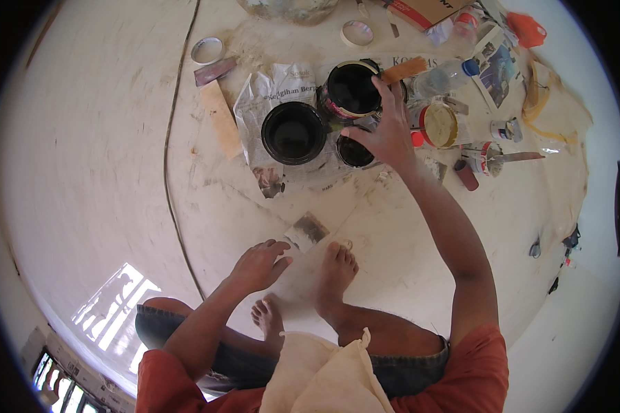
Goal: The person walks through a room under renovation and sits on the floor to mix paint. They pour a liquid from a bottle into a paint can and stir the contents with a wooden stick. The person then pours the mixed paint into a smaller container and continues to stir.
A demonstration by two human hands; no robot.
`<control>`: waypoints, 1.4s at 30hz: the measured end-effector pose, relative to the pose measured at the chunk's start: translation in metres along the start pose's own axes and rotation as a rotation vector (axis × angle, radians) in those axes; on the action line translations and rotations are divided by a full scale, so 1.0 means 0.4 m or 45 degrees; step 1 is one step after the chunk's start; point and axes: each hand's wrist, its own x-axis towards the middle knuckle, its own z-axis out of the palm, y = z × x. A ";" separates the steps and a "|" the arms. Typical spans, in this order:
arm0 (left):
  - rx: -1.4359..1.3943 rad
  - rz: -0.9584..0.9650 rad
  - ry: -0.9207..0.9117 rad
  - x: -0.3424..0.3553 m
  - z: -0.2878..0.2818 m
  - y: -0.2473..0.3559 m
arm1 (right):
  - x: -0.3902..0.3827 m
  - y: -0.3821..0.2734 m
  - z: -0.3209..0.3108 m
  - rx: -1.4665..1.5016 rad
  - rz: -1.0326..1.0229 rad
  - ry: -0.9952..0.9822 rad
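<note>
My right hand [393, 134] reaches out with thumb and fingers spread. Its fingertips are at the right side of an open can of black paint [353, 88], and its thumb lies over a smaller dark container [355, 150]. Whether the fingertips touch the can's rim I cannot tell. To the left stands a black tub [294, 133] with dark contents, on newspaper [255, 103]. My left hand [258, 265] hangs low above the floor near my feet, holding nothing, its fingers loosely stretched out.
Right of the cans are a clear bottle with a blue cap [444, 77], a tub of pale paste [439, 125] and a maroon cup [466, 175]. Tape rolls [207, 50] and a sanding strip [222, 118] lie at the left. A cable [171, 151] crosses the floor.
</note>
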 end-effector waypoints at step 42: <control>0.010 0.113 0.152 -0.040 0.013 0.075 | 0.175 -0.374 -0.142 -0.779 -0.810 -0.760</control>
